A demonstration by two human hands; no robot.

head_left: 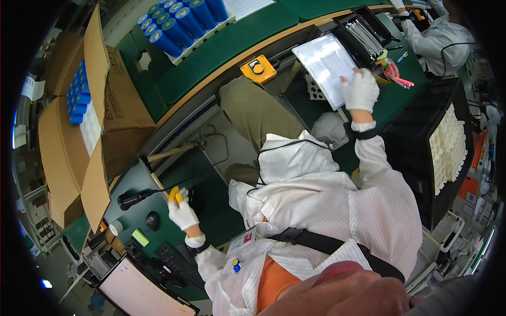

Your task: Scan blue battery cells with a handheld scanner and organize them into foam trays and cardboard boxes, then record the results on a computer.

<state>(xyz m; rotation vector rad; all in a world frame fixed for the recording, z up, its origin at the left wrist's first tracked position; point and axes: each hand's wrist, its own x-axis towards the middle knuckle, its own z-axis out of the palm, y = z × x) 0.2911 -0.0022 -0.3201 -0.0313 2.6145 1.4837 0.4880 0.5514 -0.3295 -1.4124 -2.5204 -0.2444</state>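
My right hand (361, 92), in a white glove, is closed at the right edge of a white printed sheet in a clear sleeve (322, 63), its thumb over the sheet. The sheet juts past the bench edge. Low on the left is my left hand (182, 210), also gloved, with yellow coverings on some fingertips. Its fingers stretch out, and I make out nothing held in them. Close to it, a black handheld scanner (133, 200) lies on the green desk with its cable running toward the hand.
An open cardboard box (126, 100) with blue cylindrical cells stands left. More blue cells (179, 26) fill a white tray. An orange device (258, 68), a black tool tray (361, 32) and a black bin (416, 131) are around me. A keyboard (179, 263) and monitor (139, 289) sit lower left. Another person (440, 45) works far right.
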